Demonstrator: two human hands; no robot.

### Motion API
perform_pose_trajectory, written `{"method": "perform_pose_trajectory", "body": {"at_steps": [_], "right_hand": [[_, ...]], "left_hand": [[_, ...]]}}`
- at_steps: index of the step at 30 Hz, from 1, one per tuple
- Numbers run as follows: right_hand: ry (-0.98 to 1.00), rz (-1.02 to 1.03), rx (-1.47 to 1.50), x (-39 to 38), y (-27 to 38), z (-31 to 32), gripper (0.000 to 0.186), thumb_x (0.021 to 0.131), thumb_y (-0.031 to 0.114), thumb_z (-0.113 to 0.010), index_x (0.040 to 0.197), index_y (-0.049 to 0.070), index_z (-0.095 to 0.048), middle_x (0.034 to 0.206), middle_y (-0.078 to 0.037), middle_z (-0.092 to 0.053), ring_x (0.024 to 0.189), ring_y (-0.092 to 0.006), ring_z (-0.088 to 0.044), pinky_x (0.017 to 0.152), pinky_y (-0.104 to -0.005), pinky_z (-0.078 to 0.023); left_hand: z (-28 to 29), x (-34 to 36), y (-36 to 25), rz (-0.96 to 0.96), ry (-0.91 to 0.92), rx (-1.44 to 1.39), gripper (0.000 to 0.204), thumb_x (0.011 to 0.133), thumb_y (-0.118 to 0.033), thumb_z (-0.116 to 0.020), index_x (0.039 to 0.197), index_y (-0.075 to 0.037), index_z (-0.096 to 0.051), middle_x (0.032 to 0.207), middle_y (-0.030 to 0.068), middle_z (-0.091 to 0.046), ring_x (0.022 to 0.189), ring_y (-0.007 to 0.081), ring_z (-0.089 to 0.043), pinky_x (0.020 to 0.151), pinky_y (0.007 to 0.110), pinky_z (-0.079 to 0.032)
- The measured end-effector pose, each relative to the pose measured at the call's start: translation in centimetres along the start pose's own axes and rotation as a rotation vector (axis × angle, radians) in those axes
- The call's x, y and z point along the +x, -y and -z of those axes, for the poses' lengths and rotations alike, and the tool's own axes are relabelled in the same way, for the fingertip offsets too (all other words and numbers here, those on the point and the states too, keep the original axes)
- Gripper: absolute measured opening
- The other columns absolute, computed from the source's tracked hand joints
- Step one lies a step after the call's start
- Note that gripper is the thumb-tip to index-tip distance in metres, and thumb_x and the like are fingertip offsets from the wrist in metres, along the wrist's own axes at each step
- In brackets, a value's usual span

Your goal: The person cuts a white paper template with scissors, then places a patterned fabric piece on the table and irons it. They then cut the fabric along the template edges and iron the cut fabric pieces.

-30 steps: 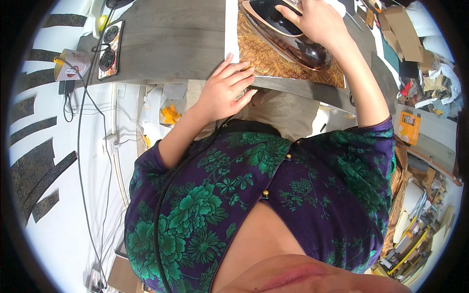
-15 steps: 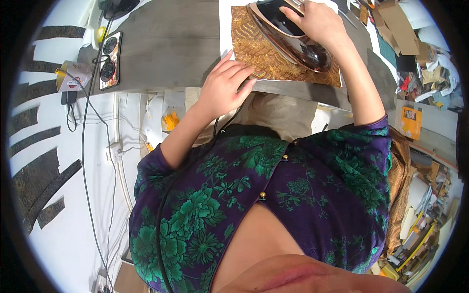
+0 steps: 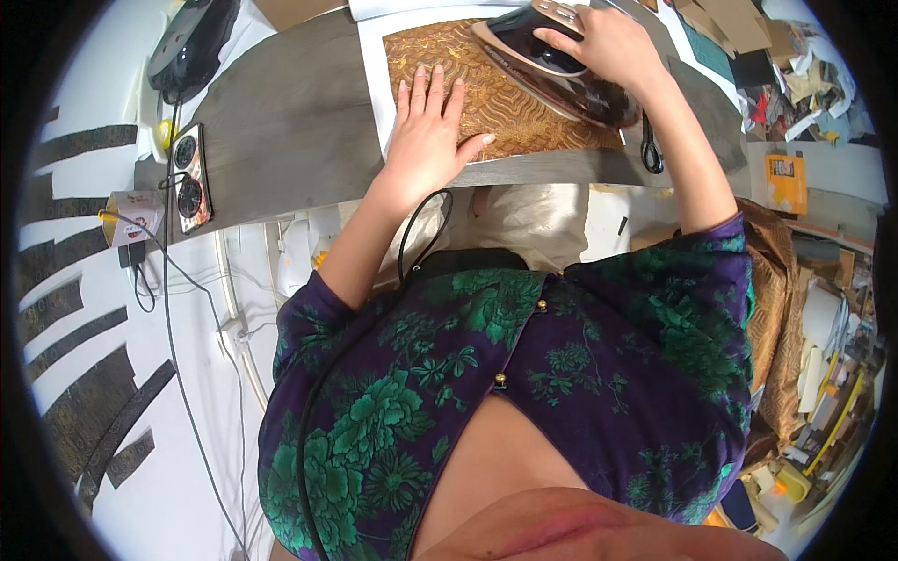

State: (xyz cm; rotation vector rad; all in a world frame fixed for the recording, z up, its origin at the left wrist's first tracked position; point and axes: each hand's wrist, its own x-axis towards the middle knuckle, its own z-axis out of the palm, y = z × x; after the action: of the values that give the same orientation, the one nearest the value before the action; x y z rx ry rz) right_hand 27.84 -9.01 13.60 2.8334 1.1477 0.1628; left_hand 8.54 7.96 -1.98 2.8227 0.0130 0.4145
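Observation:
A piece of gold-brown brocade fabric (image 3: 505, 117) with a wavy pattern lies flat on white paper (image 3: 372, 70) at the table's front edge. My right hand (image 3: 608, 47) is closed round the handle of a dark clothes iron (image 3: 561, 79), whose soleplate rests on the right part of the fabric with its tip toward me. Its underside is hidden. My left hand (image 3: 428, 140) lies flat on the fabric's left part, fingers stretched away from me and thumb out to the right, holding nothing.
The grey tabletop (image 3: 290, 103) stretches left to a patterned power strip (image 3: 190, 178) and a black device (image 3: 194, 47). A black cord loop (image 3: 652, 154) hangs at the front edge near my right forearm. Cardboard and scraps (image 3: 800, 89) crowd the far right. A cable runs down across my front.
My left hand has moved from the fabric's near left edge further onto it, fingers now pointing away. The iron remains at the right side in my right hand. The view has shifted slightly.

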Motion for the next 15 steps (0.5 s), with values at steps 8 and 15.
{"method": "perform_pose_trajectory", "body": {"at_steps": [8,15], "right_hand": [[-0.131,0.277,0.017,4.0,-3.8,-1.3,0.074,0.081,0.074,-0.066,0.086,0.0,-0.075,0.076,-0.027,-0.069,0.076,-0.0443,-0.07,0.072,-0.0514,-0.056],[-0.157,0.479,0.095,4.8,-4.3,-2.2,0.068,0.08,0.071,-0.069,0.079,0.003,-0.072,0.074,-0.025,-0.068,0.074,-0.0428,-0.069,0.07,-0.0509,-0.055]], "left_hand": [[-0.1,0.2,-0.7,-0.078,-0.03,0.08,0.084,0.1,-0.059,-0.055,0.153,0.004,-0.04,0.162,0.0309,-0.03,0.153,0.047,-0.023,0.124,0.058,-0.016],[-0.4,-0.6,0.2,-0.046,-0.05,0.045,0.088,0.1,-0.058,-0.054,0.156,0.006,-0.032,0.163,0.0296,-0.029,0.153,0.0456,-0.022,0.125,0.057,-0.016]]}}
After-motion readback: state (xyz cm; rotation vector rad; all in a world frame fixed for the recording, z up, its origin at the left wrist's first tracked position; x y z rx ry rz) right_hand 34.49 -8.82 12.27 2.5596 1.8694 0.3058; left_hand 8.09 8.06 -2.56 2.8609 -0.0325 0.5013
